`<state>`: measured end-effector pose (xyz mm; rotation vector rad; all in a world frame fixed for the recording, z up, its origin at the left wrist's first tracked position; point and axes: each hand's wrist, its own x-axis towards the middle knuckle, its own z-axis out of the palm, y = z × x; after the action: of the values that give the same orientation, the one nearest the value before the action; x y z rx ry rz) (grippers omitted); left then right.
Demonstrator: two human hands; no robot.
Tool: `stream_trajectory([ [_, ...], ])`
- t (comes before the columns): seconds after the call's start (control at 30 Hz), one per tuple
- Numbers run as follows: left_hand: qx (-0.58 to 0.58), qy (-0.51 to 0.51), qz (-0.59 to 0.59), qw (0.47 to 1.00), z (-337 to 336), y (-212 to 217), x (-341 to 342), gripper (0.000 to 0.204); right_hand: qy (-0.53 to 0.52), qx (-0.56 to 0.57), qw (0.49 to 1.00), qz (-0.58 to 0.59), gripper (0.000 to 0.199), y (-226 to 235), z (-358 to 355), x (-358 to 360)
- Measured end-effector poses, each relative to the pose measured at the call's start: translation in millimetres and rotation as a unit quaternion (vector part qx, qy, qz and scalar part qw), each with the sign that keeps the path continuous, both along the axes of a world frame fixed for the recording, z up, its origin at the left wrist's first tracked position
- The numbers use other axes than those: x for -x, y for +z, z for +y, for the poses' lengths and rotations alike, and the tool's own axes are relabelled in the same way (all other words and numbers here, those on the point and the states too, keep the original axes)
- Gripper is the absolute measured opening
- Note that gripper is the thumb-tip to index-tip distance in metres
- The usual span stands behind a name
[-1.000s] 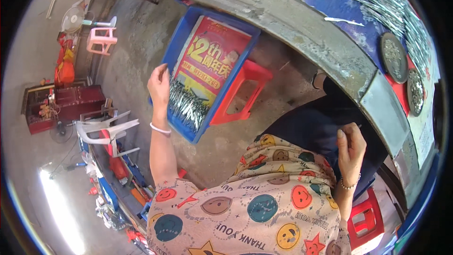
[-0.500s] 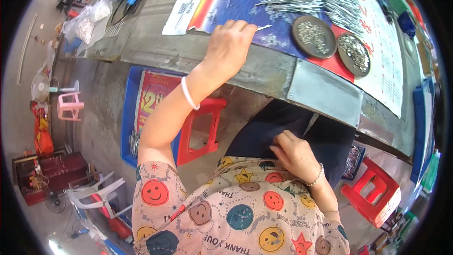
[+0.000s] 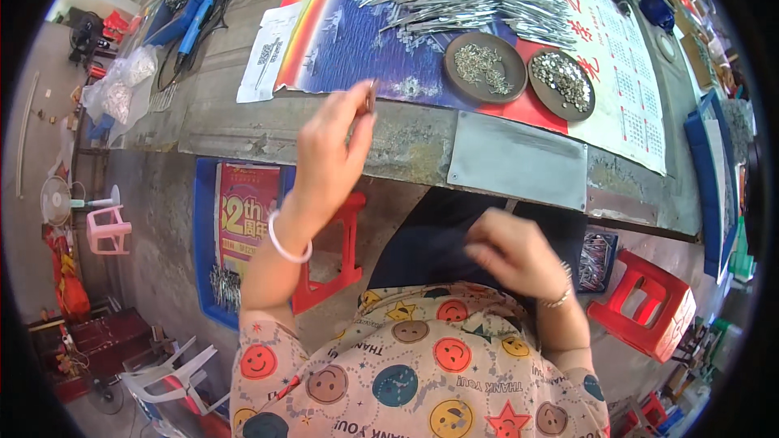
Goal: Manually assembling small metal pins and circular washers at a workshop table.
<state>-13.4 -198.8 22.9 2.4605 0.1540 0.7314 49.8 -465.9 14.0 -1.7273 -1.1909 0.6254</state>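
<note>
Head view | left hand raised mid-frame, small metal piece pinched in fingers | right hand lower right, fingers curled, contents not discernible | counter above.

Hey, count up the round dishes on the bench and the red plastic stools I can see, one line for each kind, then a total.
Round dark dishes of small metal bits on the bench: 2, left dish and right dish.
Red plastic stools: 2, one under the bench, one at the right.
Total: 4
</note>
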Motion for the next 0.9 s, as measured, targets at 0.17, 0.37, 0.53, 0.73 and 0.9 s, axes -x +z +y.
stream_trajectory([
  [0.17,0.47,-0.045,0.032,0.881,-58,-19,60,0.026,-0.185,-0.038,0.97,-0.15,0.009,20,33,-56],
  [0.37,0.61,-0.179,0.09,0.767,-122,-51,73,0.019,-0.127,0.157,0.908,-0.366,0.02,-9,70,-163],
  [0.53,0.687,-0.184,0.085,0.698,-139,-50,79,0.017,-0.094,0.139,0.896,-0.412,0.019,-26,89,-181],
  [0.73,0.673,-0.197,0.044,0.712,-143,-50,79,0.016,-0.077,0.213,0.892,-0.391,0.011,-30,106,-188],
  [0.9,0.691,-0.203,0.063,0.691,-148,-52,79,0.016,-0.081,0.169,0.906,-0.378,0.011,-31,101,-191],
])
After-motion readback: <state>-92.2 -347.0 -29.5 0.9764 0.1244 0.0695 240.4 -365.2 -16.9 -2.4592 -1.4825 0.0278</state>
